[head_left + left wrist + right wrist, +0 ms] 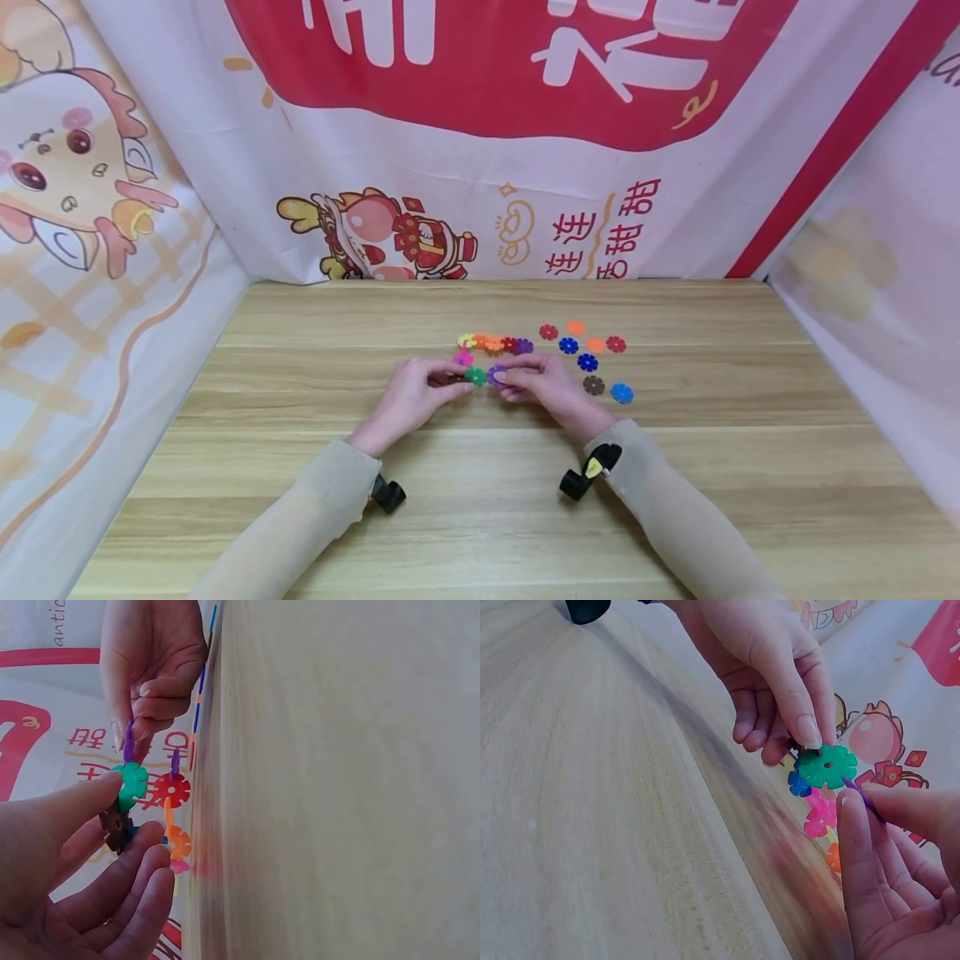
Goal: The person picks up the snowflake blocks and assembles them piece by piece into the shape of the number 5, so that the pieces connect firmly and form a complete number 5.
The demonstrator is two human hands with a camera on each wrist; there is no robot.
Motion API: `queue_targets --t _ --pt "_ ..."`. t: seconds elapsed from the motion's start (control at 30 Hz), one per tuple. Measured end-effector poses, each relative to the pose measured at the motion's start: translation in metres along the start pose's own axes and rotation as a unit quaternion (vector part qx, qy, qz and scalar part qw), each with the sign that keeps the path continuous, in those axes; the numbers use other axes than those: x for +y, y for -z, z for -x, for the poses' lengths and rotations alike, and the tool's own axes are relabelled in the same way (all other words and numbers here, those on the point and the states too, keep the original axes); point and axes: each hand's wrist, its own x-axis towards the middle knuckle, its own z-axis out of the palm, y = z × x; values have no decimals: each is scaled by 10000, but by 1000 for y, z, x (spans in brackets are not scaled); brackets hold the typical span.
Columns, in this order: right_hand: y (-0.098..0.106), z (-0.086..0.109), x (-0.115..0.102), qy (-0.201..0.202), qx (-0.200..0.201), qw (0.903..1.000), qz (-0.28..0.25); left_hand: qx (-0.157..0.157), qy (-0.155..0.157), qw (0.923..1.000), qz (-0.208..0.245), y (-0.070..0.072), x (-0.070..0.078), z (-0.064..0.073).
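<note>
One purple plastic disc (129,744), pinched by the right hand (546,385), stands crosswise just beside the green plastic disc (133,781) the left hand (412,390) pinches.

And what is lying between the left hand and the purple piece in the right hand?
The green piece lies between the left hand and the purple piece in the right hand; the right wrist view shows it.

The head view looks forward and down from well above the green disc (476,377); the left and right wrist views face it closely from its left and right, all three sharing it.
</note>
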Motion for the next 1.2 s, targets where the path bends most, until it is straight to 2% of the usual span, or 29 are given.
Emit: queue_targets --t 0.2,0.47,0.6,0.8,1.2 --pt "-2 -2 2 12 48 9999 -138 1 43 10000 -28 0 3 1" --pt "-5 -2 3 -31 62 9998 -199 62 121 9998 166 -4 5 0" --pt "-7 -3 4 -74 107 9997 -186 190 181 9992 289 -5 6 0" --pt "-8 -4 4 -119 177 9995 -232 404 70 9988 262 -7 6 -1" --pt "-13 -4 4 -156 469 9981 -378 585 53 9982 148 -10 7 -3"
